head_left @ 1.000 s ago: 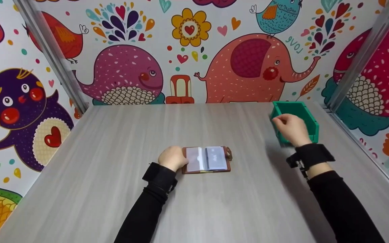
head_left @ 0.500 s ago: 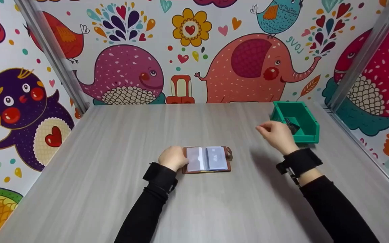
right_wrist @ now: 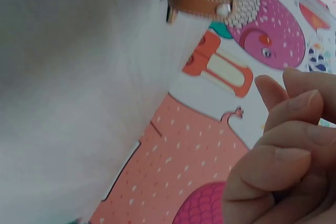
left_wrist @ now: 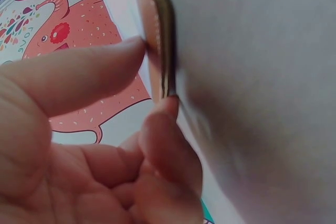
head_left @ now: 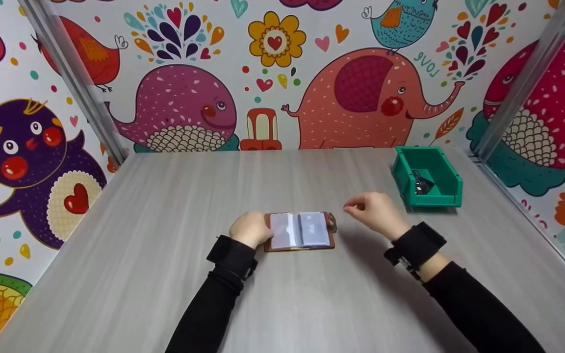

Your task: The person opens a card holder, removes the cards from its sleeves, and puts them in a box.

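A brown leather card holder [head_left: 315, 230] lies spread on the table, its clear plastic sleeves facing up. My left hand [head_left: 249, 230] pinches its left edge. In the left wrist view the thumb [left_wrist: 113, 66] presses the inner side of the stitched cover [left_wrist: 152, 24], and curled fingers meet its lower edge. My right hand [head_left: 378, 213] hovers to the right of the card holder, fingers loosely curled, nothing visible between them. The snap strap [right_wrist: 202, 4] sticks out from the card holder's right side, apart from the right fingertips.
Behind and to the right of my right hand stands a green plastic bin [head_left: 434, 201] with a dark object [head_left: 422, 184] inside. Walls printed with cartoon animals enclose the back and sides of the pale wooden table [head_left: 189, 196].
My right hand has moved from over the green bin leftward and nearer, toward the card holder, uncovering the dark object in the bin. The left hand and card holder have stayed put.
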`<state>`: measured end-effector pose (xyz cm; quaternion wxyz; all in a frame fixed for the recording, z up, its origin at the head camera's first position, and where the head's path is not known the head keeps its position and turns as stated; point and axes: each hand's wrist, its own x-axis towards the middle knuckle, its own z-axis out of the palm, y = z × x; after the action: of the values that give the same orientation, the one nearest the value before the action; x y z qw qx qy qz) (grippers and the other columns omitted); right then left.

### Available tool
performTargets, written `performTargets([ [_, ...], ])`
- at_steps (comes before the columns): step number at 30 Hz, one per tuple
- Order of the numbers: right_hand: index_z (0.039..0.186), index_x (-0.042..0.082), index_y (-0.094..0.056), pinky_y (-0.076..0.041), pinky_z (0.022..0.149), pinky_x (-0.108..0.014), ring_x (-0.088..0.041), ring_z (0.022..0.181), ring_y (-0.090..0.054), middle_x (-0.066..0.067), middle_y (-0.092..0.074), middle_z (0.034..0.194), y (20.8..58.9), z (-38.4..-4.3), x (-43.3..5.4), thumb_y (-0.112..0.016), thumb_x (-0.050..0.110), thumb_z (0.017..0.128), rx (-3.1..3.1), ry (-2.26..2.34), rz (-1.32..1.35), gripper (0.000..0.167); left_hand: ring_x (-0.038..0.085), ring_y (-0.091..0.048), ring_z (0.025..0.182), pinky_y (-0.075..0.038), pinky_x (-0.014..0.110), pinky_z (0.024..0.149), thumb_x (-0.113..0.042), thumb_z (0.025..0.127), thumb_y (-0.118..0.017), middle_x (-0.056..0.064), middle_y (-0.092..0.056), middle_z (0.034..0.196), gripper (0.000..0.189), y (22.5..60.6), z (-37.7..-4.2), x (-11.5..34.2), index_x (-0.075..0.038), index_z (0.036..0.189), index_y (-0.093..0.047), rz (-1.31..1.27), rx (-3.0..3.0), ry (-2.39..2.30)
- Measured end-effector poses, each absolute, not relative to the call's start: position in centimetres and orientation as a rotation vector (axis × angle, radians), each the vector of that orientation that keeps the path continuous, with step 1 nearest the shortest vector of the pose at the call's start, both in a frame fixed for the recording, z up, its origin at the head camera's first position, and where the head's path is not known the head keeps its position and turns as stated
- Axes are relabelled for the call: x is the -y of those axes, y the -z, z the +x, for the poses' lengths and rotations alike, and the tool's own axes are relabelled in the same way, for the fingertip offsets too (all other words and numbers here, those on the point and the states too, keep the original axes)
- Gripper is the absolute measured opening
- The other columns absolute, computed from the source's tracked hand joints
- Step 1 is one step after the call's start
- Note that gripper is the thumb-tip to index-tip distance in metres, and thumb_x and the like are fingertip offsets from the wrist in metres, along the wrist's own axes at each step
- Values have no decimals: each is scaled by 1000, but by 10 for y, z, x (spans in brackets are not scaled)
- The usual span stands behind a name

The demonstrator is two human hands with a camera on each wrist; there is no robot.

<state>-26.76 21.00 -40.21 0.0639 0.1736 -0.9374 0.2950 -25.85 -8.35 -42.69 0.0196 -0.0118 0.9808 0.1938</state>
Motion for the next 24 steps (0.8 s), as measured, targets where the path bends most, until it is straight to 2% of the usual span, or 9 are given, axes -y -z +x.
performTargets([
  [7,89,6,-77,-45,61,-30,-12,66,-53,1,-67,76,417,-263,-197,-71,12,89,2846,-847,672,8,26,-65,81,-52,42,67,-20,77,-73,12,-70,95,18,427,-258,83,-5,85,-71,-43,-3042,-606],
  [15,85,5,-77,-42,57,-27,-9,63,-50,2,-65,72,428,-262,-185,-74,9,85,2805,-822,787,5,26,-65,81,-52,43,67,-20,76,-73,12,-71,96,18,428,-259,84,-5,85,-70,-34,-3058,-596],
  [19,90,6,-79,-45,59,-28,-9,64,-52,1,-68,76,431,-263,-180,-75,10,84,2800,-764,813,8,27,-65,82,-52,43,67,-20,76,-74,13,-71,98,19,428,-259,84,-4,85,-71,-29,-3060,-587],
  [24,93,5,-79,-53,66,-34,-14,72,-63,-3,-73,84,434,-266,-173,-76,11,86,2816,-694,784,10,26,-64,81,-52,42,67,-20,76,-74,12,-70,97,19,427,-259,83,-4,86,-70,-32,-3051,-592],
])
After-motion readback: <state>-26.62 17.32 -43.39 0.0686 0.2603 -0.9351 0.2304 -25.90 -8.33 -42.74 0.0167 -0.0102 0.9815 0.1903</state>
